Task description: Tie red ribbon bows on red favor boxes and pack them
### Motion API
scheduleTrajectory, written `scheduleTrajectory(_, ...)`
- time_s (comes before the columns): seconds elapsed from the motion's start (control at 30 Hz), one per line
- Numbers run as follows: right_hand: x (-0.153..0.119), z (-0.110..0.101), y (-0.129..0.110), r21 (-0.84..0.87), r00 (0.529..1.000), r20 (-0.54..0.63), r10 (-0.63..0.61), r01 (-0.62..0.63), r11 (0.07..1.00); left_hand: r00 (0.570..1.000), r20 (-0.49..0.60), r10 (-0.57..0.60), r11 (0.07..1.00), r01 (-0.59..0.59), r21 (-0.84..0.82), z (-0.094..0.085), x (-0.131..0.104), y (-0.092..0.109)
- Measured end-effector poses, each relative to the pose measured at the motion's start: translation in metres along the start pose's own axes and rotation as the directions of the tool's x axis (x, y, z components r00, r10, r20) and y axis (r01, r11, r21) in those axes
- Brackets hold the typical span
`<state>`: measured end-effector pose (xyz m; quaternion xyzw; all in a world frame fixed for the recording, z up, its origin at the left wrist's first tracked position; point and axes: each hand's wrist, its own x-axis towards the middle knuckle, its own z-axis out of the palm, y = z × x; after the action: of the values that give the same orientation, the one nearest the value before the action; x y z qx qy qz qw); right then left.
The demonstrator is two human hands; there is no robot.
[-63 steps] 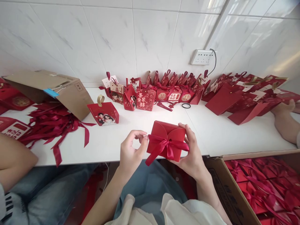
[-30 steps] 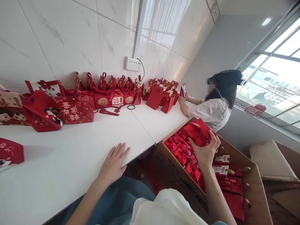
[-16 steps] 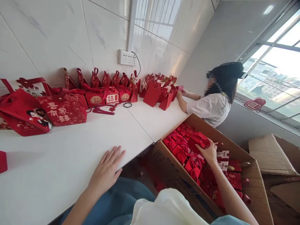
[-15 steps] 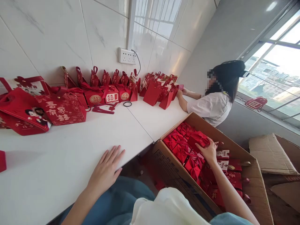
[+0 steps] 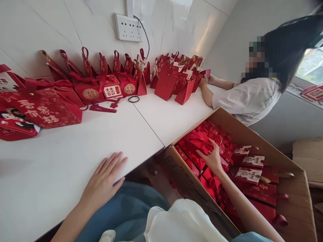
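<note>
A small red box [image 5: 198,141] of smooth card, with a shiny ribbon across its top, lies inside the open end of a cardboard carton [image 5: 290,198], over other red boxes. The right hand [image 5: 214,158] grasps it at the side nearest the wearer, thumb and fingers spread around its corner; the box reaches out beyond the fingertips. Its lower edges blend into the red beneath, so whether it rests on the boxes below is hard to tell.

Around it, the ribboned boxes [image 5: 208,176] are packed close together, their satin bows crumpled and glossy. Nearer the carton's right wall are flat-sided red packages [image 5: 261,193] with cream printed tags and ribbon loops. The carton is plain brown and stands against the table's edge.

The left hand [image 5: 104,178] is released and lies palm down on the smooth white table [image 5: 63,168], fingers nearly straight, holding nothing. Along the tiled wall [image 5: 96,20] stand printed red boxes [image 5: 91,92], some with gold round emblems, and slim peaked ones [image 5: 103,64] with looped handles. A thin black ring [image 5: 133,99] lies in front of them. Farther right, a person [image 5: 244,97] in a pale short-sleeved top reaches to a cluster of red card bags [image 5: 166,82].
</note>
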<state>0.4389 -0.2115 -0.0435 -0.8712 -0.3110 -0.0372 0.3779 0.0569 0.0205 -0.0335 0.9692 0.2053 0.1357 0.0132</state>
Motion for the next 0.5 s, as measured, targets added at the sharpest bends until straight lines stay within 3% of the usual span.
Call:
scheduleTrajectory(0.17,-0.009,0.009,-0.002,0.030,0.999,0.039,-0.016,0.015,0.999,0.999,0.040,-0.019,0.999,0.018,0.033,-0.004,0.002,0.003)
scheduleTrajectory(0.27,-0.009,0.000,-0.001,0.013,0.998,0.062,-0.009,0.008,1.000,0.999,0.045,-0.009,0.999,0.006,0.045,-0.006,0.002,0.002)
scheduleTrajectory(0.4,-0.007,-0.038,0.011,-0.094,1.000,0.002,-0.001,0.001,0.996,1.000,0.023,0.008,1.000,-0.009,0.022,-0.007,0.002,0.000)
scheduleTrajectory(0.5,-0.012,-0.078,0.026,-0.211,0.992,-0.096,0.084,-0.103,0.972,1.000,0.017,0.021,1.000,-0.021,-0.014,-0.007,0.003,-0.002)
